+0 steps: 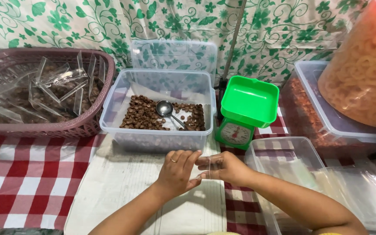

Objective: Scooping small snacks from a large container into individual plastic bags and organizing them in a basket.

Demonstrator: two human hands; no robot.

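Upper left: mauve basket (93,124) with filled clear packets. Centre: clear tub (109,122) of small brown snacks, metal scoop (165,108) lying in them. Lower centre: left hand (177,172) and right hand (225,167) met, both pinched on a small clear plastic bag (205,167) held above the paper-covered table. Bag looked thin, limp, slippery; best gripped at the mouth edges. Right of centre: green kitchen scale (244,111). Far right: more clear containers (283,154), orange ring snacks (364,74).

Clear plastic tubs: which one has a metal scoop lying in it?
The middle tub, just beyond the hands; its scoop lies on brown pieces. The empty tub at right has none.
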